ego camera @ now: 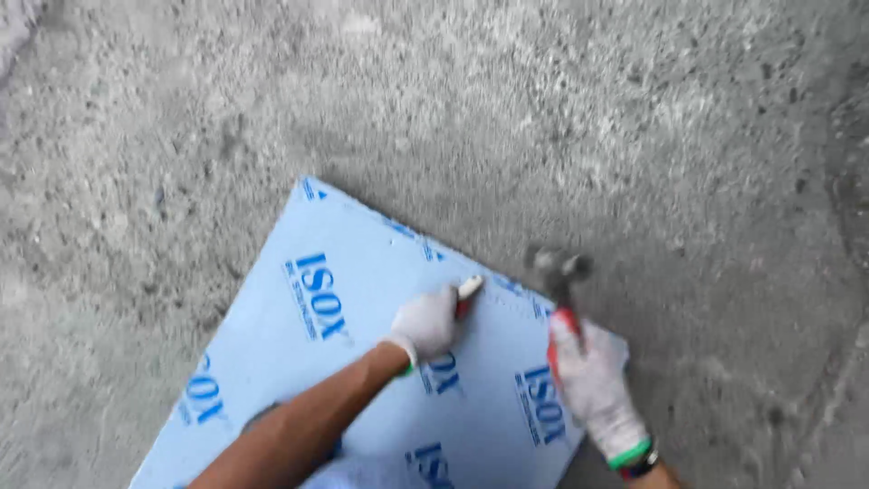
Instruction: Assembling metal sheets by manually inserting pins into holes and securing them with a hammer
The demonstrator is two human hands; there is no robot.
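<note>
A pale blue rigid board with dark blue printing lies flat on rough grey concrete. My left hand, in a white glove, rests on the board near its far edge and pinches a small white and red object against the surface. My right hand, also in a white glove with a green cuff, grips the red handle of a hammer. The metal hammer head is blurred and hangs just above the board's far right edge, a short way right of my left hand.
Rough, pitted concrete surrounds the board on all sides. A dark band sits on my right wrist. The board's pointed far corner aims toward the upper left.
</note>
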